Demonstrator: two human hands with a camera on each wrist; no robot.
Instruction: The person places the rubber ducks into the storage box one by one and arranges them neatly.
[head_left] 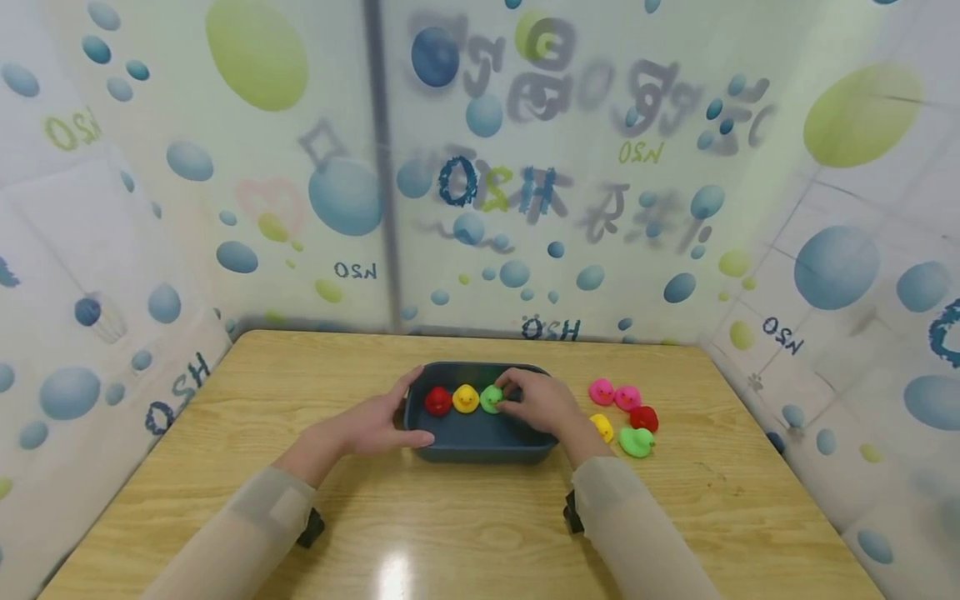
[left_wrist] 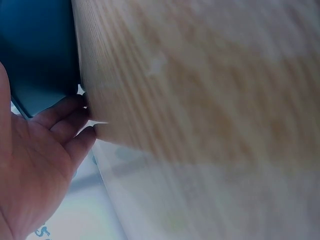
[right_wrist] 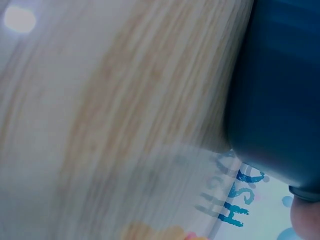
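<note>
A dark blue rectangular bin (head_left: 480, 455) stands on the table. Inside, a red rubber duck (head_left: 438, 402), a yellow rubber duck (head_left: 466, 398) and a green rubber duck (head_left: 491, 398) form a row from the left. The right hand (head_left: 542, 403) reaches over the bin's right side and pinches the green duck between thumb and fingers. At the bin's left end, the left hand (head_left: 375, 421) is spread, thumb over the front left corner and fingers along the outside. In the left wrist view, its fingers (left_wrist: 67, 117) touch the bin wall (left_wrist: 45, 60).
Right of the bin lie two pink ducks (head_left: 627, 398), another red duck (head_left: 643, 419), a second green duck (head_left: 637, 442) and a yellow duck (head_left: 602, 427) partly behind the right forearm. Patterned curtains (head_left: 480, 275) surround the wooden table (head_left: 465, 533) at the back and sides.
</note>
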